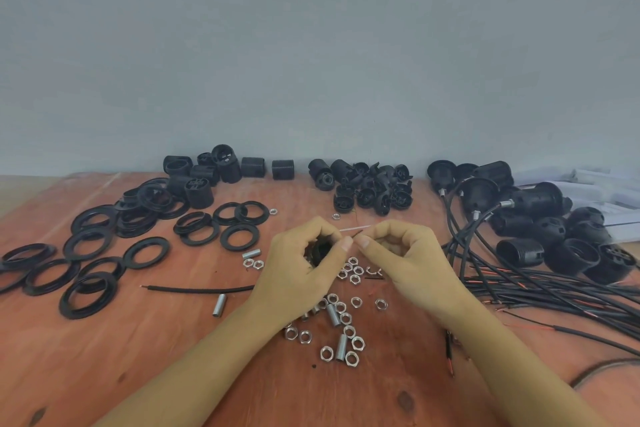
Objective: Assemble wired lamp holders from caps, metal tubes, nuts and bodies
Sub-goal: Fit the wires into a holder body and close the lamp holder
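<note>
Left hand (304,274), right hand (408,260) above nuts (340,307): threading, likely.
Gripping black part (320,248) on left; pinching crosswise wire (353,228) on right, tip leftward.

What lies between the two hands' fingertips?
Two thin wire ends, one white, one reddish, span the gap from the left hand, which holds a black part, to the right hand. Head view.

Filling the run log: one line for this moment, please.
left hand: grips black part | right hand: pinches wire ends | nuts, tubes: loose on table
</note>
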